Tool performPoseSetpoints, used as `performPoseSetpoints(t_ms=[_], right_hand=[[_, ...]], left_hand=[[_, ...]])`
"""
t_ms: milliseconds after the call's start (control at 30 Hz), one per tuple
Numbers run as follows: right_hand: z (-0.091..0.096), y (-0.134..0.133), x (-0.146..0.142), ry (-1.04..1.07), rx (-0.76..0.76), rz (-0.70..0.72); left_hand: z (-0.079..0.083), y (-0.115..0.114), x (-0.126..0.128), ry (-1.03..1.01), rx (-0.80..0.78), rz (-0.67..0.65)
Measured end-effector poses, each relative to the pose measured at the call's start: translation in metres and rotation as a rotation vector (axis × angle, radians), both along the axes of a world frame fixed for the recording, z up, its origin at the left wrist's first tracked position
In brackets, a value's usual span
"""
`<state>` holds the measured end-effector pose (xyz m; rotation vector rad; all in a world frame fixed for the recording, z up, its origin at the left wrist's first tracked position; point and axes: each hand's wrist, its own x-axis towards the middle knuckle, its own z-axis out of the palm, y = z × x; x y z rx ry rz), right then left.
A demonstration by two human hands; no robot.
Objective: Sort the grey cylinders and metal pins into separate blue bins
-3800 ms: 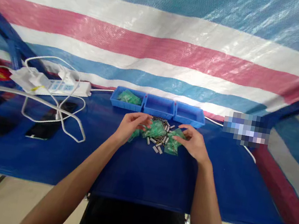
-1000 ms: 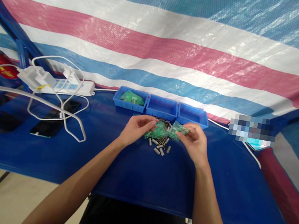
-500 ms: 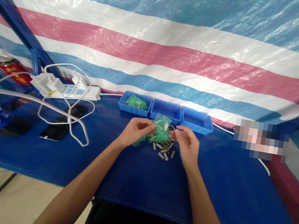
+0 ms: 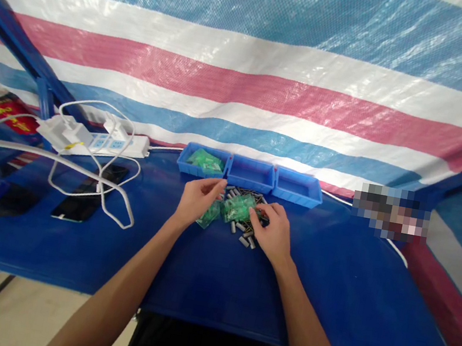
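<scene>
My left hand is closed, thumb and forefinger together at the left edge of a pile of small grey metal cylinders and thin brass-coloured pieces. Whatever may be in that pinch is too small to make out. My right hand grips the right edge of a crumpled green see-through plastic bag, which lies over the pile. Another green plastic bag rests on the table below my left fingers.
Three joined blue bins stand behind the pile: the left bin holds green bags; the middle bin and right bin show bare floors. To the left are a power strip, white cables, a phone, a bottle and a red can.
The green bag, held up between both hands earlier, is lower over the pile. My left hand has drawn off it to the left; my right hand has moved down and left.
</scene>
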<state>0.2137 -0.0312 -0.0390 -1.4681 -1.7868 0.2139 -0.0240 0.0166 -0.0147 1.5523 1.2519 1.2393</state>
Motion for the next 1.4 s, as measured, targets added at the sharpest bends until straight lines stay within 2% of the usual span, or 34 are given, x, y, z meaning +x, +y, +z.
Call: performPoseSetpoints(t_ms=[100,167,300,433,567,700,800,867,933,1000,1100,1267,1333,1400], right_hand=[[0.0,0.0,0.001,0.017,0.009,0.008],[0.002,0.0,0.001,0.035,0.023,0.013],[0.003,0.001,0.001,0.065,0.057,0.034],[0.002,0.001,0.001,0.079,0.063,0.057],[0.003,0.001,0.001,0.076,0.066,0.066],[0.007,-0.001,0.001,0.075,0.09,0.043],[0.014,-0.004,-0.001,0.107,0.116,0.03],[0.02,-0.005,-0.003,0.187,0.105,0.021],[0.026,-0.005,-0.006,0.342,0.027,0.013],[0.033,-0.004,-0.01,0.528,-0.115,0.046],[0.039,0.0,-0.017,0.717,-0.317,0.165],[0.039,0.009,-0.024,0.781,-0.405,0.267],[0.039,0.018,-0.026,0.763,-0.37,0.24],[0.041,0.032,-0.028,0.739,-0.278,0.176]], left_hand=[[0.001,-0.006,0.0,0.32,0.207,-0.225],[0.001,-0.009,0.0,0.457,0.284,-0.322],[0.001,-0.009,0.001,0.588,0.35,-0.334],[0.0,-0.009,0.001,0.613,0.379,-0.322],[-0.004,-0.009,0.002,0.595,0.387,-0.289],[-0.006,-0.009,0.005,0.488,0.422,-0.126],[-0.005,-0.009,0.009,0.313,0.4,0.036],[-0.005,-0.009,0.013,0.128,0.293,0.106],[-0.004,-0.009,0.016,-0.074,0.134,0.098],[-0.004,-0.009,0.019,-0.21,0.002,0.037],[-0.003,-0.01,0.024,-0.309,-0.077,-0.023],[-0.003,-0.011,0.027,-0.289,-0.058,-0.066],[-0.004,-0.009,0.022,-0.175,0.041,-0.003],[-0.004,-0.005,0.011,0.042,0.223,0.112]])
